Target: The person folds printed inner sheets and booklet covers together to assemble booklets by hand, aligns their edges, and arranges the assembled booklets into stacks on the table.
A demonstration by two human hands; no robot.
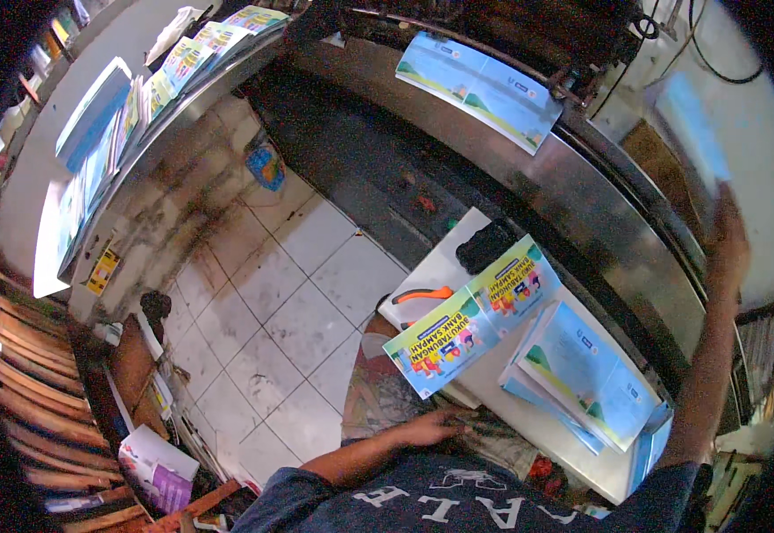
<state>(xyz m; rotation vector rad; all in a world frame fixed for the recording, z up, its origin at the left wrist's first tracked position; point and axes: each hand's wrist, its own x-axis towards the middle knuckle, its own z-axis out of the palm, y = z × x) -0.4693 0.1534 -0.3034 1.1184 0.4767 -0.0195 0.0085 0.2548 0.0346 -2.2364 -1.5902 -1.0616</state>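
Observation:
At the far right, my right hand point(731, 233) is raised with its fingers on the lower end of a blue printed sheet point(690, 124), which is smeared by motion. Close to my body, my left hand point(436, 428) lies with fingers stretched out and nothing in it, near the edge of a white table point(529, 435). On that table lie a colourful printed cover point(474, 320) with yellow and green artwork and a stack of light blue covers point(589, 373). Another blue cover point(480, 89) rests on the metal machine's edge ahead.
Beside the colourful cover are an orange-handled tool point(422, 294) and a black object point(486, 246). A long metal shelf point(182, 102) at left bears several piles of covers. Wooden slats point(40, 391) and a purple-white box point(158, 469) stand at lower left; tiled floor point(289, 338) lies between.

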